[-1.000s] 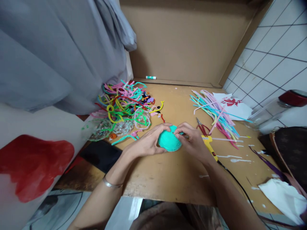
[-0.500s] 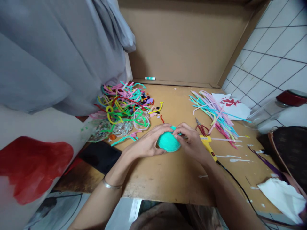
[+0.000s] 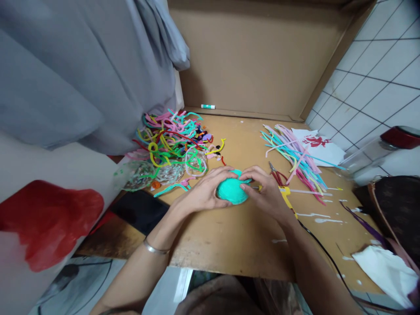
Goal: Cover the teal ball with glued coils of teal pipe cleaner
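A rounded turquoise fuzzy ball (image 3: 232,191), seemingly wound from pipe cleaner, is held just above the table's near half. My left hand (image 3: 208,190) wraps around its left side, thumb below and fingers over the top. On the right side, my right hand (image 3: 264,190) pinches a short turquoise pipe cleaner end (image 3: 245,180) that sticks out from the ball. Just beyond the right hand lie red-handled pliers (image 3: 278,175) and a yellow glue gun (image 3: 287,199) with a glue stick in it, partly hidden by that hand.
Tangled pipe cleaners (image 3: 173,135) pile up at the back left, beside clear plastic pieces (image 3: 169,173) and a black phone-like slab (image 3: 141,212). Straight pipe cleaners (image 3: 295,153) lie at right. A bottle (image 3: 370,148), a brown bag (image 3: 400,214) and a tissue (image 3: 387,271) line the right edge.
My right hand has shifted slightly right, and a turquoise pipe cleaner end now shows between its fingers. The left hand keeps its hold on the ball. The whole view has moved a little.
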A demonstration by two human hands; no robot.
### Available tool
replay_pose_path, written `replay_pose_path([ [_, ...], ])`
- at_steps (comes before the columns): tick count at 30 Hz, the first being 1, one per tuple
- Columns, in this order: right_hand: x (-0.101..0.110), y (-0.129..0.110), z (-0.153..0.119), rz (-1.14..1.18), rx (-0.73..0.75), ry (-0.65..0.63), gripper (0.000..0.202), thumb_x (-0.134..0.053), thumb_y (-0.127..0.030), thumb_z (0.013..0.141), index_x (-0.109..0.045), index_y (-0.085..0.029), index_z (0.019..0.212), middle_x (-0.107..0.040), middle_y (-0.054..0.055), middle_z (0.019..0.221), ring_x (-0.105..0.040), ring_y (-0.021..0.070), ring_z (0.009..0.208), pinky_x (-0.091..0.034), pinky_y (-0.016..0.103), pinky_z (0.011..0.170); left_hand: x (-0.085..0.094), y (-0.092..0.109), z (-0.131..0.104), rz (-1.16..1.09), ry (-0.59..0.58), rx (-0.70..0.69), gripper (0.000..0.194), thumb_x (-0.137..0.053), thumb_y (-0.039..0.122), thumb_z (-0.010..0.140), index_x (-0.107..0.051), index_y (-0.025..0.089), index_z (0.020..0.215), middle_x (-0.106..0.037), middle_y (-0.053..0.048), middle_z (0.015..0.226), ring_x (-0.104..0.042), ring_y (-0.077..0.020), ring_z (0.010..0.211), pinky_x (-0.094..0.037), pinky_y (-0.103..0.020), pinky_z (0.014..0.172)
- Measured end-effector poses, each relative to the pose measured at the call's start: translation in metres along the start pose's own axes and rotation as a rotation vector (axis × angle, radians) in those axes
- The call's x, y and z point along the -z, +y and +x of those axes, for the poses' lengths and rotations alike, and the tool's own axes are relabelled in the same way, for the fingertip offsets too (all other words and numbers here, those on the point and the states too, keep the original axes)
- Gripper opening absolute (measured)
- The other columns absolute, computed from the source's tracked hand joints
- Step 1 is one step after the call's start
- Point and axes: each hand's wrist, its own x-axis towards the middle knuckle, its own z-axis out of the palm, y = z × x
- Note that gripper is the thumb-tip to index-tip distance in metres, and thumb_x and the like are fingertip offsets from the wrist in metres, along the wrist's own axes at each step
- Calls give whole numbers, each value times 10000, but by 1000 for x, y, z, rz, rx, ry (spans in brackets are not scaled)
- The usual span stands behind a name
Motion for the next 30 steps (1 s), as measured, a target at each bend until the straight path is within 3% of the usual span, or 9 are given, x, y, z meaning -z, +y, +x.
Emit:
replay_pose_path([
  [7,6,-4,1,31,-25,73,144,-638,-325,889,-680,-210,964,-675,78,992,-633,185,900,-530,316,737,0,1,1,-1,-5,-16,615,-795,380,749,-542,227,1288,-533,-153,1433,-474,-324,1377,-397,-505,1138],
  [12,6,-7,0,54,29,92,132,-612,-298,897,-676,-220,983,-672,75,1013,-636,201,959,-533,347,808,-3,4,0,1,34,39,530,-761,475,790,-595,231,1230,-558,-135,1412,-513,-320,1338,-417,-483,1118],
  [17,0,-10,-2,40,72,98,162,-549,-212,896,-665,-242,1005,-665,71,1037,-629,216,1033,-528,375,871,-9,5,2,-10,114,17,411,-719,460,840,-624,224,1163,-614,-109,1328,-594,-279,1223,-459,-444,1061],
  [21,-4,-12,-2,-22,90,106,165,-540,-169,888,-680,-246,931,-661,59,1017,-643,197,982,-529,354,840,-15,6,3,-7,152,17,336,-685,425,878,-637,207,1130,-620,-113,1316,-608,-253,1201,-464,-423,1056],
  [30,5,-5,-2,-87,175,46,125,-602,-147,886,-687,-237,897,-672,48,978,-666,174,911,-537,318,785,-17,3,3,4,174,29,393,-694,437,868,-644,205,1181,-622,-134,1340,-597,-281,1251,-464,-459,1076],
])
